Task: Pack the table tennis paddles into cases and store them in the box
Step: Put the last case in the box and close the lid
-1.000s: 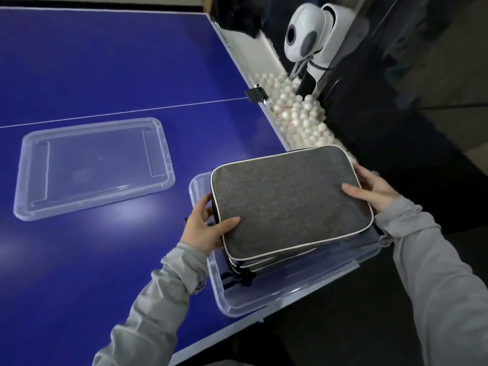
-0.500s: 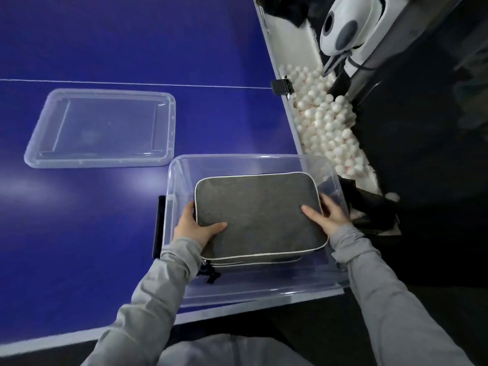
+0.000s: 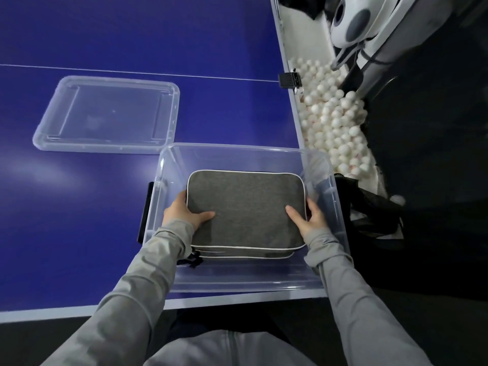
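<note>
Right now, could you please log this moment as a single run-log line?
stage: storing | grey case inside clear box | left hand and right hand grip case ends | lid off, on table

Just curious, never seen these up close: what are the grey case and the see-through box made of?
The case looks like grey woven or felt-like fabric, matte, edged with white piping. The box seems to be clear, glossy plastic: the blue table shows through its walls.

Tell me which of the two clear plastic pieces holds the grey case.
The deep clear box nearest the person holds the grey case; the other, the flat lid, lies bare on the blue table.
</note>
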The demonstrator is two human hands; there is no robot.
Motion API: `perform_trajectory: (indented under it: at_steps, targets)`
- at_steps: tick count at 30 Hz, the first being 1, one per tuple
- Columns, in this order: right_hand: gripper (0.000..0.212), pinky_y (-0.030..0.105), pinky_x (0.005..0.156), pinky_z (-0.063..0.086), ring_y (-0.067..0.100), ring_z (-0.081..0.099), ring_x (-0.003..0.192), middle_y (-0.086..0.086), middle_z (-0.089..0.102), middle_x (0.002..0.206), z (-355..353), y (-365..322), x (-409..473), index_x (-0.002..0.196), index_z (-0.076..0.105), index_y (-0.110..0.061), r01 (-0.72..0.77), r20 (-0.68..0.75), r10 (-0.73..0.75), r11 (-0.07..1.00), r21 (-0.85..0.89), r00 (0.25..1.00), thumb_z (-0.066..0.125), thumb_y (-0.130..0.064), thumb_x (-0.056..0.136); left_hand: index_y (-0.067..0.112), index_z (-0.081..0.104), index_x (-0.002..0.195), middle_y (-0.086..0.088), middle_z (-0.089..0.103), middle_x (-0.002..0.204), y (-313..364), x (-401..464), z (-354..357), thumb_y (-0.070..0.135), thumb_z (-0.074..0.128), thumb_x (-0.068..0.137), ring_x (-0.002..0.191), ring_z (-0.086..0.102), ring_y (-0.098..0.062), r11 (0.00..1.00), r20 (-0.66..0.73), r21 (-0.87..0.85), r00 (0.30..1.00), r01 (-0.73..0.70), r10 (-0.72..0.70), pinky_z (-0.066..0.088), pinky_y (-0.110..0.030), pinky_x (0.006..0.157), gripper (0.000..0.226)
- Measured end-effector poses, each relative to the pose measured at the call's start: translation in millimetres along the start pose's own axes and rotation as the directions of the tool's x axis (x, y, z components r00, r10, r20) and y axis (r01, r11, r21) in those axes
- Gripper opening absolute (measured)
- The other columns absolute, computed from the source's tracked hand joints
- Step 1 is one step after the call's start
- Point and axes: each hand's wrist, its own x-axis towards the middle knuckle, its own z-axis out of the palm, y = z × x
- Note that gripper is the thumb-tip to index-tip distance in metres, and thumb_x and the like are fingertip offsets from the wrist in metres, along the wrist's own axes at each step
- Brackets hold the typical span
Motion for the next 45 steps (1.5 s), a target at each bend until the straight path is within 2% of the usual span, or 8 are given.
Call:
perform_trajectory:
  at_steps: [10, 14, 18, 23, 28, 34, 39, 45]
  targets:
    - [0.042, 0.041, 0.102, 0.043, 0.028, 0.057, 0.111, 0.015, 0.061, 0.120, 2.2, -1.8, 0.4, 0.123, 0.055, -0.009, 0.012, -0.001, -0.013, 0.992, -0.125, 1.000, 0.065, -0.020, 0.084, 0.025, 0.048, 0.132, -0.005, 0.063, 0.120, -8.2, 0.7, 6.7, 0.031, 0.082, 0.066, 0.116, 0.054, -0.026, 1.000, 0.043, -0.027, 0.999, -0.004, 0.005, 0.039, -0.028, 0.098, 0.074]
    - [0.042, 0.039, 0.101, 0.044, 0.028, 0.057, 0.110, 0.015, 0.061, 0.120, 2.8, -6.2, 0.7, 0.123, 0.055, -0.009, 0.008, 0.000, -0.008, 0.989, -0.148, 1.000, 0.065, -0.022, 0.084, 0.022, 0.049, 0.131, -0.006, 0.063, 0.120, -5.7, 2.0, 7.0, 0.030, 0.083, 0.067, 0.115, 0.055, -0.026, 0.999, 0.051, -0.032, 0.999, 0.008, -0.006, 0.040, -0.027, 0.098, 0.073]
    - [0.041, 0.025, 0.093, 0.041, 0.024, 0.058, 0.107, 0.011, 0.063, 0.118, 2.4, -5.8, -1.9, 0.122, 0.055, -0.013, 0.019, -0.019, -0.024, 0.977, -0.212, 1.000, 0.065, -0.026, 0.085, 0.021, 0.044, 0.136, -0.009, 0.060, 0.125, -5.4, -0.6, 8.1, 0.032, 0.080, 0.069, 0.122, 0.049, -0.029, 1.000, 0.035, -0.006, 0.999, 0.014, -0.014, 0.039, -0.032, 0.102, 0.077]
    - [0.058, 0.036, 0.106, 0.036, 0.028, 0.047, 0.123, 0.014, 0.050, 0.134, 2.3, -10.8, -5.6, 0.132, 0.044, -0.007, 0.029, -0.015, -0.037, 0.930, -0.366, 0.999, 0.064, -0.032, 0.084, 0.015, 0.037, 0.139, -0.013, 0.056, 0.130, -2.2, -6.8, 6.1, 0.033, 0.075, 0.075, 0.124, 0.047, -0.032, 0.997, 0.037, 0.079, 0.999, -0.015, 0.012, 0.039, -0.034, 0.103, 0.076]
    - [0.074, 0.037, 0.116, 0.020, 0.030, 0.026, 0.138, 0.017, 0.029, 0.149, 5.9, -25.5, -16.1, 0.143, 0.027, -0.004, 0.211, 0.005, -0.247, 0.817, -0.536, 0.969, 0.064, -0.030, 0.085, 0.012, 0.022, 0.145, -0.018, 0.050, 0.134, 4.4, -16.4, -0.5, 0.030, 0.066, 0.083, 0.124, 0.047, -0.034, 0.965, 0.079, 0.247, 0.994, -0.092, 0.074, 0.038, -0.032, 0.097, 0.078]
    - [0.068, 0.026, 0.112, 0.011, 0.026, 0.027, 0.138, 0.014, 0.032, 0.148, 25.6, -56.3, -19.6, 0.142, 0.029, -0.004, 0.437, 0.160, -0.465, 0.583, -0.684, 0.871, 0.057, -0.035, 0.088, 0.010, 0.029, 0.141, -0.011, 0.037, 0.145, 24.4, -26.6, -20.6, 0.032, 0.057, 0.089, 0.129, 0.040, -0.031, 0.846, 0.081, 0.435, 0.949, -0.308, 0.304, 0.031, -0.035, 0.106, 0.063]
    - [0.065, 0.031, 0.116, 0.011, 0.024, 0.018, 0.143, 0.010, 0.023, 0.153, 58.0, -87.0, -13.7, 0.145, 0.022, -0.007, 0.570, 0.335, -0.505, 0.436, -0.696, 0.795, 0.048, -0.036, 0.092, 0.015, 0.034, 0.141, -0.003, 0.034, 0.149, 36.4, -27.1, -51.6, 0.038, 0.050, 0.092, 0.137, 0.032, -0.020, 0.669, 0.032, 0.565, 0.823, -0.483, 0.568, 0.028, -0.032, 0.108, 0.057]
    - [0.063, 0.034, 0.117, 0.012, 0.021, 0.013, 0.144, 0.006, 0.020, 0.154, 110.6, -127.8, -4.3, 0.146, 0.018, -0.010, 0.630, 0.463, -0.502, 0.235, -0.740, 0.731, 0.038, -0.042, 0.095, 0.014, 0.028, 0.144, -0.003, 0.029, 0.152, 19.1, -3.2, -117.2, 0.043, 0.042, 0.094, 0.143, 0.020, -0.020, 0.615, -0.073, 0.678, 0.795, -0.403, 0.602, 0.017, -0.034, 0.114, 0.060]
